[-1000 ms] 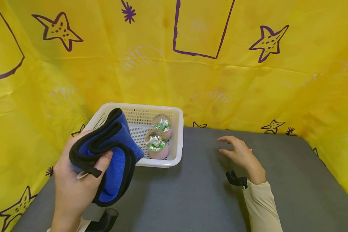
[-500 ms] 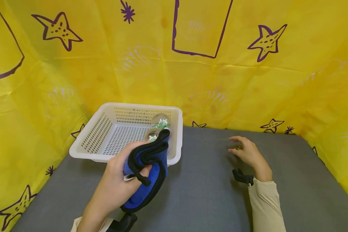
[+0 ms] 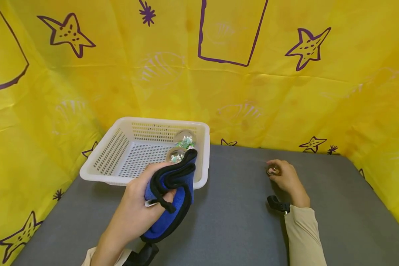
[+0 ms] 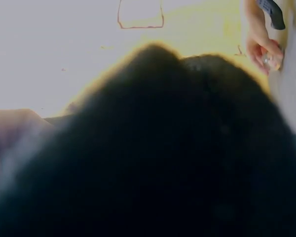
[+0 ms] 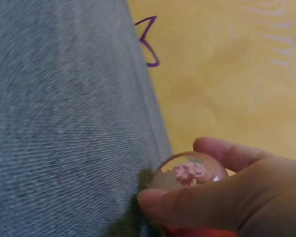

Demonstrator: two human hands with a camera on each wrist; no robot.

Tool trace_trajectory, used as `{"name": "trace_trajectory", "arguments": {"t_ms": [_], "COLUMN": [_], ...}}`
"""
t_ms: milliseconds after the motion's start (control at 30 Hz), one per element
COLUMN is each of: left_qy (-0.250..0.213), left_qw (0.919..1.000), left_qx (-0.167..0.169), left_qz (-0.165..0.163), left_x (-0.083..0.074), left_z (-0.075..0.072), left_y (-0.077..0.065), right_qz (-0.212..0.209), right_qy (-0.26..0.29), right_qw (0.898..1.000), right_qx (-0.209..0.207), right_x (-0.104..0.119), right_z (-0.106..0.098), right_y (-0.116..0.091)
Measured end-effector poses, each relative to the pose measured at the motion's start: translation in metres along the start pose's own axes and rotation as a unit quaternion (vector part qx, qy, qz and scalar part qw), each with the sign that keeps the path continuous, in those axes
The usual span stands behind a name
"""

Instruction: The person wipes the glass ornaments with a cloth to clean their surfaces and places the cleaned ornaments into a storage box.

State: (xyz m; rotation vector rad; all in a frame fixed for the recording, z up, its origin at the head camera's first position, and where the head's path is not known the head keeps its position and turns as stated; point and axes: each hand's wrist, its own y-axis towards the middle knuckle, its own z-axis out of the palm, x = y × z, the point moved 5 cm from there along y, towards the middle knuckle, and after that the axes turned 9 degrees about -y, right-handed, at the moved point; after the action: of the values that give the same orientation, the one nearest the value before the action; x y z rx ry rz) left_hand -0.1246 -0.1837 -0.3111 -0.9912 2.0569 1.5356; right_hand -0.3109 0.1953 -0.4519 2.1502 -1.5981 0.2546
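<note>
In the head view my left hand (image 3: 133, 207) grips a folded blue towel (image 3: 177, 205) with black edging, just in front of the basket. The same towel fills much of the left wrist view as a dark blur. My right hand (image 3: 289, 181) is low over the grey table at the right, its thumb and fingers round a small snow globe (image 3: 272, 170). Up close in the right wrist view, that snow globe (image 5: 190, 172) has a clear dome with a pink figure inside and red below. Beside it is a blurred dark green patch (image 5: 130, 219).
A white perforated basket (image 3: 93, 171) stands at the back left. Two snow globes are in its right side: the far snow globe (image 3: 185, 137) and the near snow globe (image 3: 175, 154), partly behind the towel. Yellow patterned cloth (image 3: 173, 92) walls the table's back and sides.
My left hand has carried the towel rightward, across the basket's front. My right hand has moved slightly right and its fingers have closed round the snow globe, now visible between them.
</note>
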Motion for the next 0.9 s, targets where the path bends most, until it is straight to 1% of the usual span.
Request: {"name": "trace_trajectory", "arguments": {"t_ms": [67,133,233,367,467,533,567,633,733,800,900], "left_qy": [0.004,0.004,0.001,-0.002,0.000,-0.002,-0.004,-0.005,-0.008,-0.007,-0.010], "left_qw": [1.0000,1.0000,1.0000,1.0000,0.9999,0.9998,0.9996,0.9991,0.9980,0.9974,0.9965], "left_qx": [-0.003,-0.005,-0.005,-0.006,-0.012,-0.021,-0.028,-0.043,-0.063,-0.072,-0.083], "left_qz": [0.001,0.000,0.001,0.000,0.000,0.000,0.002,0.004,0.008,0.009,0.006], "left_x": [0.000,0.000,-0.001,0.000,-0.001,-0.001,-0.001,-0.001,-0.001,-0.001,-0.001], "left_z": [-0.001,-0.001,-0.001,0.001,0.000,0.000,-0.001,-0.002,-0.004,-0.005,-0.006], "left_y": [0.000,0.000,0.000,0.000,0.000,0.001,0.001,0.001,0.001,0.001,0.000], "right_qz": [0.008,0.019,0.027,0.011,-0.009,-0.027,-0.038,-0.065,-0.124,-0.169,-0.217], "right_qy": [0.008,0.034,0.099,0.182,0.248,0.304,0.336,0.395,0.463,0.497,0.537], "right_qw": [1.000,0.999,0.995,0.983,0.968,0.951,0.940,0.914,0.874,0.845,0.802], "right_qx": [-0.004,-0.003,0.003,0.018,0.034,0.044,0.050,0.063,0.085,0.105,0.144], "right_x": [0.001,0.005,0.019,0.049,0.072,0.085,0.090,0.100,0.115,0.127,0.148], "right_z": [-0.002,-0.006,-0.014,-0.026,-0.031,-0.033,-0.033,-0.033,-0.036,-0.038,-0.040], "right_y": [0.000,0.002,0.004,0.007,0.007,0.006,0.006,0.004,0.000,-0.004,-0.010]}}
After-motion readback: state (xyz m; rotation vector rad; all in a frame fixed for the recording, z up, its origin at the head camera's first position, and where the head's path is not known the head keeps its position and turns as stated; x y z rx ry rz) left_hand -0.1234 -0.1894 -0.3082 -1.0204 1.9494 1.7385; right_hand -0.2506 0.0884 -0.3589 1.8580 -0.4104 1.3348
